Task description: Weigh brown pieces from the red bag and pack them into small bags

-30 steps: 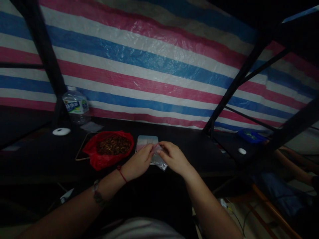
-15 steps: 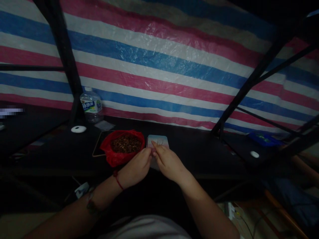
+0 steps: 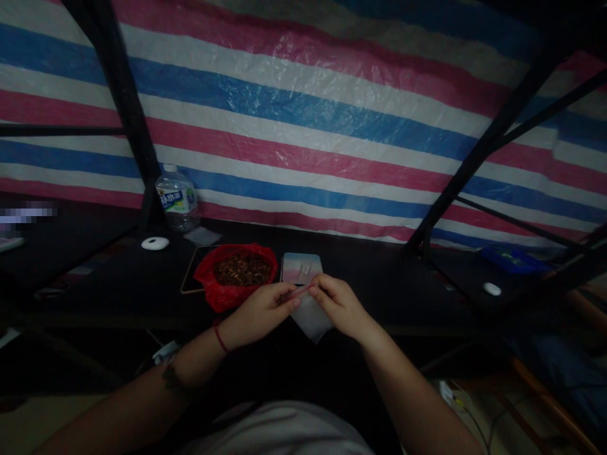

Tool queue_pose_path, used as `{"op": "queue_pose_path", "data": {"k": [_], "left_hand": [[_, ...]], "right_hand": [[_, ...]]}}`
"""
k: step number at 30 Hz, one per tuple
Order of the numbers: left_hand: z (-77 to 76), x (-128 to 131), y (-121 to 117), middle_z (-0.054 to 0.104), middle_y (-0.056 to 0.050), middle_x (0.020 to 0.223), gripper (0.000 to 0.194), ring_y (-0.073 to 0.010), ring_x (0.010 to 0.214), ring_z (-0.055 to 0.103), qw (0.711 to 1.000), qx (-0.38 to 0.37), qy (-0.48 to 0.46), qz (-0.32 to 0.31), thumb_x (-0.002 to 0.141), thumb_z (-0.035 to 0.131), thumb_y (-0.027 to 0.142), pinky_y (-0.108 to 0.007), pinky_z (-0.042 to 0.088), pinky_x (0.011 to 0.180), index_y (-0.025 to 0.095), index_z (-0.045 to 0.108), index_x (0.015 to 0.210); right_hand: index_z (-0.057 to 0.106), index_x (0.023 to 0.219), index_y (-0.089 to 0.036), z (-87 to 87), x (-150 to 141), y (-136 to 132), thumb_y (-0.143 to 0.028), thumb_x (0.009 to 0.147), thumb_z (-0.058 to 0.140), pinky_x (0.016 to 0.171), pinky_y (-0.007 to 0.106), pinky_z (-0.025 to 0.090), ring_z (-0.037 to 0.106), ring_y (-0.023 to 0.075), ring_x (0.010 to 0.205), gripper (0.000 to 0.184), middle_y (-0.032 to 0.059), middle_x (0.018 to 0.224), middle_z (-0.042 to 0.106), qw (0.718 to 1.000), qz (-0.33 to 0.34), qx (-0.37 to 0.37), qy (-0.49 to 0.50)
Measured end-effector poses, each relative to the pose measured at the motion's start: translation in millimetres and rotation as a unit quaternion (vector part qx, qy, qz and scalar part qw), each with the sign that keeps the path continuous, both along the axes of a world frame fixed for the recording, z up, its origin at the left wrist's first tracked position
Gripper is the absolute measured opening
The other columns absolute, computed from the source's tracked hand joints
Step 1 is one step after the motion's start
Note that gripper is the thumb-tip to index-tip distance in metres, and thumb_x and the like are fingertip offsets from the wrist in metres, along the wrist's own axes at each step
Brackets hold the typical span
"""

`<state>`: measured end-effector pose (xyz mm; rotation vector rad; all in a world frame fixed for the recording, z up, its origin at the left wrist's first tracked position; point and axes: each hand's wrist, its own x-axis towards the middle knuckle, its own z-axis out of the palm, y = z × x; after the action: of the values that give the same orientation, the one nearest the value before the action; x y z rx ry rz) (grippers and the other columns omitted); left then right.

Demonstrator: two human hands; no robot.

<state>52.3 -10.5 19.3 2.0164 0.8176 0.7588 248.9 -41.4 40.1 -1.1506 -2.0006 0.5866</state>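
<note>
Red bag (image 3: 222,292), clear pouch (image 3: 310,319), red-white-blue striped tarp (image 3: 303,126)

It's dim in here. What light there is falls on the striped tarp (image 3: 303,126), whose plastic throws small glints, while the surface (image 3: 370,278) below sinks almost to black. The poles bow outward towards the frame's edges, the corners darken, and a blurred, blocky patch sits far left.

Two hands: left hand (image 3: 260,313), right hand (image 3: 342,306). One small clear plastic bag (image 3: 310,316). One red bag of brown bits (image 3: 236,273). One water bottle (image 3: 177,199). One stack of clear bags (image 3: 300,266). Two white round pucks (image 3: 155,243) (image 3: 492,289). One blue box (image 3: 515,260).
</note>
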Motion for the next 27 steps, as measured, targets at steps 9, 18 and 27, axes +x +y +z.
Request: {"op": "queue_pose_path", "data": {"k": [9, 18, 27], "left_hand": [[1.0, -4, 5, 0.069, -0.003, 0.082, 0.029, -0.0143, 0.072, 0.06, 0.999, -0.042, -0.004, -0.019, 0.085, 0.054, 0.035, -0.022, 0.044, 0.064, 0.014, 0.071, 0.095], [-2.7, 0, 1, 0.069, -0.003, 0.075, 0.026, -0.0149, 0.069, 0.06, 0.999, -0.004, 0.03, -0.034, 0.085, 0.054, 0.031, -0.022, 0.043, 0.064, 0.013, 0.073, 0.086], [-1.5, 3, -5, 0.061, -0.001, 0.066, 0.024, -0.012, 0.062, 0.053, 0.999, -0.018, 0.016, -0.039, 0.082, 0.058, 0.033, -0.02, 0.039, 0.056, 0.011, 0.068, 0.079]], "right_hand": [[0.053, 0.068, -0.016, -6.6, -1, 4, -0.037, 0.088, 0.054, 0.053, 0.02, 0.031, 0.041, 0.009, 0.057, 0.028, -0.003, 0.061, 0.046, 0.998, -0.014, -0.035, 0.041], [0.056, 0.061, -0.014, -11.1, 1, 6, -0.029, 0.088, 0.052, 0.052, 0.02, 0.029, 0.044, 0.0078, 0.053, 0.031, -0.0026, 0.055, 0.049, 0.996, 0.064, 0.002, -0.066], [0.047, 0.055, -0.015, -14.7, -1, 7, -0.028, 0.09, 0.048, 0.05, 0.02, 0.026, 0.039, 0.0069, 0.049, 0.037, -0.0031, 0.052, 0.044, 0.987, 0.104, 0.082, -0.089]]}}
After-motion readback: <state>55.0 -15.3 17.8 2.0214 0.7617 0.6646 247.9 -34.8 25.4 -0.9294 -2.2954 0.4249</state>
